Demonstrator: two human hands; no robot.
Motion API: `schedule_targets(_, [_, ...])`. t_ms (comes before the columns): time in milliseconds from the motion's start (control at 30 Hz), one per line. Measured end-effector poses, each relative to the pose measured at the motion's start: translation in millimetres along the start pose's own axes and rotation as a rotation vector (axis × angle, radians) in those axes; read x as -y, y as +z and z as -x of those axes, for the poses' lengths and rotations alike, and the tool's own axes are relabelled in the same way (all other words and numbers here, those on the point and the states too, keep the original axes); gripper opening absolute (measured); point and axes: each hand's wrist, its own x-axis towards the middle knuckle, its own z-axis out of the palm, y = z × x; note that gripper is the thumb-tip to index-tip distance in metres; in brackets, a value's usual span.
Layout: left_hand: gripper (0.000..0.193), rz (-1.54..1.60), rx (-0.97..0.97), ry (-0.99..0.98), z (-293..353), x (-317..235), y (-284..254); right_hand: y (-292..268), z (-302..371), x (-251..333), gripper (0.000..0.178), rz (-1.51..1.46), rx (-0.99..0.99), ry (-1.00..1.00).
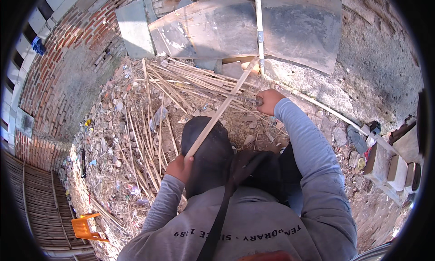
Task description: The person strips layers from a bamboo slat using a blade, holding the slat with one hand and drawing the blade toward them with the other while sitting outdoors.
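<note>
My left hand (180,168) is closed round the near end of a long, flat bamboo strip (217,114). The strip slants up to the right across my dark-trousered left knee, its far end near a white pipe. In my right hand (270,101), fingers wrapped round the dark handle, is a knife (247,98). Its thin blade points left and meets or crosses the strip beyond the knee; whether it touches the strip I cannot tell. Beyond and to the left, many cut bamboo strips (181,75) lie loosely piled on the ground.
Rubble and litter (106,157) cover the ground at left. A white pipe (259,25) stands before leaning dark sheets (299,30). Another pipe (326,108) runs along the wall foot. An orange plastic chair (84,227) is at lower left, pale blocks (385,166) at right.
</note>
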Motion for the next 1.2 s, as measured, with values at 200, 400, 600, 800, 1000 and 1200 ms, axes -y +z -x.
schedule_targets(200, [0.051, 0.028, -0.021, 0.020, -0.5, 7.2, 6.8, 8.3, -3.2, 3.6, 0.026, -0.045, -0.048, -0.050])
schedule_targets(400, [0.052, 0.005, -0.048, 0.043, -0.4, 9.5, 8.4, 3.2, 0.3, 7.8, 0.027, -0.037, -0.037, -0.038])
schedule_targets(600, [0.051, 0.018, -0.051, 0.039, -1.0, 11.0, 9.2, 4.1, 0.4, 1.9, 0.028, -0.015, -0.033, -0.046])
schedule_targets(800, [0.050, 0.010, -0.030, 0.023, -0.9, 7.1, 5.6, 5.4, -1.2, -0.2, 0.028, -0.029, -0.015, -0.046])
schedule_targets(1000, [0.052, 0.034, 0.005, 0.005, -2.0, 5.2, 2.8, 4.5, -1.0, 3.2, 0.027, -0.049, 0.009, -0.013])
schedule_targets(1200, [0.052, 0.019, 0.015, -0.010, -1.4, 5.3, 2.6, 2.7, -1.0, 5.7, 0.027, -0.031, 0.034, 0.015])
